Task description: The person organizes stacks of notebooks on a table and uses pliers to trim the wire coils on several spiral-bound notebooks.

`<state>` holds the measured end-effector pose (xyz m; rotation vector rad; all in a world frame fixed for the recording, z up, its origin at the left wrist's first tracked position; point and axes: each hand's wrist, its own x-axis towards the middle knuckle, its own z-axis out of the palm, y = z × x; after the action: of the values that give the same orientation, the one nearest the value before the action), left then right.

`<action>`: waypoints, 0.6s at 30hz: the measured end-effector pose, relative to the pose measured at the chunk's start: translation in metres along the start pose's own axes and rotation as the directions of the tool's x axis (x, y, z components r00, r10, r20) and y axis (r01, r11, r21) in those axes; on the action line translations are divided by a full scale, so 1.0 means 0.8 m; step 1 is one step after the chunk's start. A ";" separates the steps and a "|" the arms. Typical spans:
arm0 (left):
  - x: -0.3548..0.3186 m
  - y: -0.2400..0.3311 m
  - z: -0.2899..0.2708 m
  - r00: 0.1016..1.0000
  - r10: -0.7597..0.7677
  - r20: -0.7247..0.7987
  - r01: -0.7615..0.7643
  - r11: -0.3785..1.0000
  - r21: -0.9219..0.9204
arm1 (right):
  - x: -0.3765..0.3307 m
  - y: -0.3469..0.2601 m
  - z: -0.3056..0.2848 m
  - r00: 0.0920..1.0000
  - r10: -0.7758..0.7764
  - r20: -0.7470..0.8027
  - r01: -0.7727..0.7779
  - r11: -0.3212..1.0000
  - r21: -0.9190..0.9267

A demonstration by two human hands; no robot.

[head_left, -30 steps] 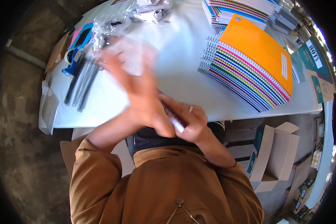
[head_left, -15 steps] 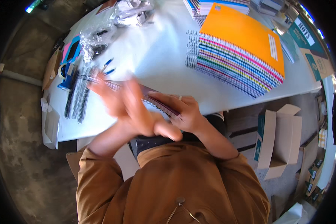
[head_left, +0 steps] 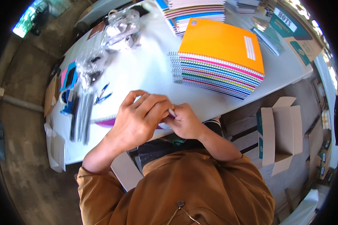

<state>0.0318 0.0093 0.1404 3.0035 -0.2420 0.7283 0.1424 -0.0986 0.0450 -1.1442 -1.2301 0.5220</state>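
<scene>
Left hand (head_left: 139,120) cups over right hand (head_left: 186,122), both pinching a pen (head_left: 172,112) above the purple notebook (head_left: 107,121); it may slip, smudging that cover.

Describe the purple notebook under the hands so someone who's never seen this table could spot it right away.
Start at the white table and find the tall notebook stack with the orange cover. Come toward the near edge, where the left hand and right hand meet. The purple notebook lies flat under them, alone, its spiral edge showing beside the left hand.
</scene>
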 end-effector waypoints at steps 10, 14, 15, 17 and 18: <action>0.035 -0.010 -0.047 0.985 -0.051 -0.165 0.062 0.996 0.063 | 0.031 -0.073 -0.042 0.990 -0.063 -0.127 0.045 0.989 -0.139; 0.041 -0.052 -0.008 0.384 -0.372 -0.845 0.442 0.878 -0.186 | 0.051 -0.091 -0.108 0.827 -0.261 -0.498 0.467 0.812 0.350; 0.045 -0.041 0.009 0.374 -0.657 -0.655 0.255 0.752 -0.608 | 0.066 -0.097 -0.118 0.800 -0.269 -0.537 0.568 0.627 0.533; 0.069 -0.017 0.043 0.462 -0.872 -0.162 -0.234 0.056 -0.971 | 0.086 -0.093 -0.130 0.609 -0.169 -0.775 0.606 0.729 0.317; 0.093 -0.011 0.040 0.541 -0.809 -0.230 -0.307 0.065 -0.949 | 0.093 -0.082 -0.147 0.592 -0.256 -0.764 0.535 0.834 0.135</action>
<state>0.1131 0.0054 0.1457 1.0451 0.0355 1.1013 0.2575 -0.1089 0.1472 -0.6022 -0.6072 -0.0914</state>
